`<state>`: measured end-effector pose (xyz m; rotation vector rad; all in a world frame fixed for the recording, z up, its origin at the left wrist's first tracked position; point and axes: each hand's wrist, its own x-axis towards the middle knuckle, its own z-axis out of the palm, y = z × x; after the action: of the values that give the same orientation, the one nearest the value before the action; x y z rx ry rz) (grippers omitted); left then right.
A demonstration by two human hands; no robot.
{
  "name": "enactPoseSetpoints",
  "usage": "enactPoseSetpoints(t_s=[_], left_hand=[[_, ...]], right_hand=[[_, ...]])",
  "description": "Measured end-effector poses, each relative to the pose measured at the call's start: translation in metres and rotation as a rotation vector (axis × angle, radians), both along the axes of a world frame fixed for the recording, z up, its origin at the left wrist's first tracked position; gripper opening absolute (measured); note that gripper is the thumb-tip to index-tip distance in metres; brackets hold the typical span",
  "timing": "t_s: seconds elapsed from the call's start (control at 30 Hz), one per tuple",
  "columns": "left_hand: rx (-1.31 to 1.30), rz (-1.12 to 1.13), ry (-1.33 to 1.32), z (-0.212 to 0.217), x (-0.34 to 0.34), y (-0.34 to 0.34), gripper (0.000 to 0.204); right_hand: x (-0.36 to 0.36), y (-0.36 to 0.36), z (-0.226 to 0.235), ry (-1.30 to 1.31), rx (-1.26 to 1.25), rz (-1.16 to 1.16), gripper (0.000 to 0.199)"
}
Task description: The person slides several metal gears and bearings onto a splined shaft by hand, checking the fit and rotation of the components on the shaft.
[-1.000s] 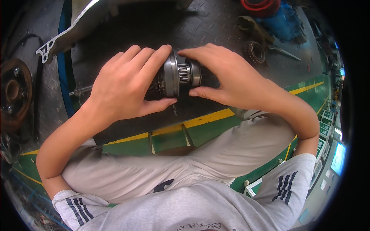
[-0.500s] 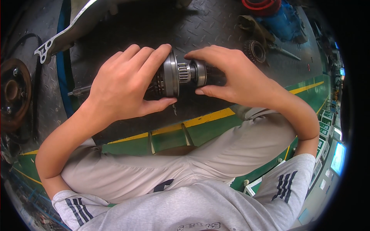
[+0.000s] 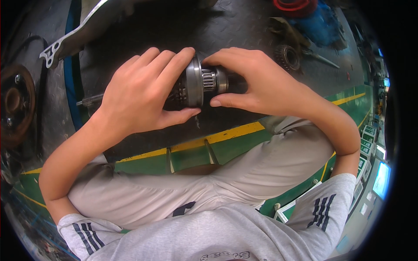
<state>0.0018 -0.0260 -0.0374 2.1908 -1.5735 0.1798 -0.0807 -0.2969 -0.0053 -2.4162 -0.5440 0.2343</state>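
Two hands of yours meet on one metal part, held in the air above your lap. Nearest you are your grey shirt [image 3: 226, 235] and pale trousers [image 3: 209, 182], with the green floor with its yellow line [image 3: 226, 134] just beyond your knees. Your left hand [image 3: 139, 93] wraps the gear assembly [image 3: 198, 82] from the left, fingers curled over its top and thumb pressed underneath, gripping its wide toothed end. Your right hand [image 3: 257, 82] closes on the narrower right end, thumb below and fingers arched over, hiding that tip. Between your hands a bright flange and a splined section show. Beyond lies the dark tread plate [image 3: 183, 30]. Far right on it rests a bearing [image 3: 286, 56]. Far left sits a rusty brake disc [image 3: 15, 102], with a pale metal bracket [image 3: 78, 35] beyond.
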Motion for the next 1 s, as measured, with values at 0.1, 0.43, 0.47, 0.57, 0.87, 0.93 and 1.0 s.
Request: enactPoseSetpoints(t_s=[0.1, 0.43, 0.47, 0.57, 0.87, 0.93, 1.0], left_hand=[[-0.019, -0.011, -0.003, -0.001, 0.001, -0.002, 0.099], [-0.033, -0.018, -0.002, -0.005, 0.002, 0.000, 0.096], [-0.027, -0.013, -0.002, -0.004, 0.002, 0.000, 0.096], [-0.025, -0.008, 0.002, -0.005, 0.002, -0.002, 0.097], [0.004, -0.012, 0.015, -0.001, 0.002, 0.000, 0.099], [0.004, -0.014, 0.009, -0.001, 0.001, 0.001, 0.100], [0.009, -0.008, 0.010, -0.001, 0.002, 0.000, 0.100]], right_hand=[[0.000, -0.004, -0.002, -0.024, 0.025, 0.005, 0.055], [0.006, -0.010, 0.007, 0.029, -0.021, 0.018, 0.048], [0.007, -0.008, 0.008, 0.034, -0.044, 0.015, 0.047], [0.006, 0.002, 0.007, -0.030, -0.072, -0.005, 0.045], [0.008, -0.008, 0.001, 0.047, -0.007, 0.016, 0.040], [0.007, -0.017, 0.000, 0.079, 0.013, 0.005, 0.040], [0.003, -0.024, 0.000, 0.093, 0.018, -0.006, 0.039]])
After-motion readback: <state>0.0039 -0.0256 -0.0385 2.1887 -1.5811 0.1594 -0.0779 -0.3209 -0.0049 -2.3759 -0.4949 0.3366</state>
